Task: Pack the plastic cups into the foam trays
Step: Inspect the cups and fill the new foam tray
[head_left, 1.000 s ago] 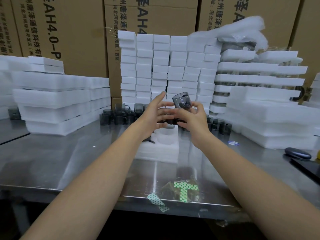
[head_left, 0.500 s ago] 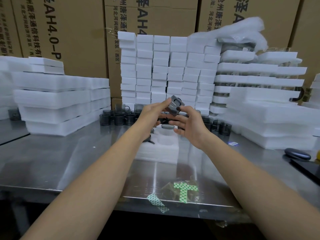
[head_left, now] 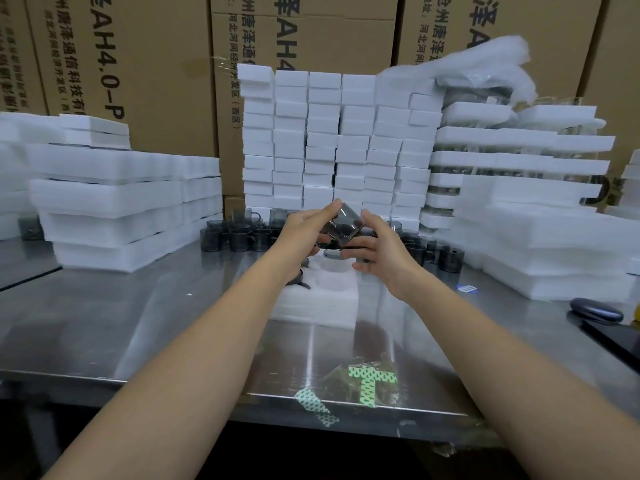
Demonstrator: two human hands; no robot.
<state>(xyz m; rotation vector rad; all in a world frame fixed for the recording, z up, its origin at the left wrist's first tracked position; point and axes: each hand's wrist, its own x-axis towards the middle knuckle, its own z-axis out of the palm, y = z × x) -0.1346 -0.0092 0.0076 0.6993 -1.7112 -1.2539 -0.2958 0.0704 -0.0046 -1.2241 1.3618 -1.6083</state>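
A smoky grey plastic cup [head_left: 346,226] is tilted in the air above a white foam tray [head_left: 322,299] at the table's middle. My left hand [head_left: 304,226] holds it from the left, thumb along its upper edge. My right hand [head_left: 377,251] is at its right side, fingers curved against the cup. The tray has a round empty pocket [head_left: 334,278], another cup's rim [head_left: 334,253] seated just behind it, and a dark handle at its left, partly hidden by my left wrist. Loose grey cups [head_left: 239,235] stand behind.
Stacks of foam trays rise at the left [head_left: 114,209] and right [head_left: 554,251]. A wall of small foam blocks [head_left: 339,143] stands behind, cardboard boxes beyond. More cups [head_left: 450,259] sit right of my hands. A dark case [head_left: 595,309] and green-patterned tape scraps [head_left: 367,382] lie on the steel table.
The cup passed from my right hand's raised grip down toward my left hand, turning over as it dropped closer to the tray. Both hands moved lower and nearer together.
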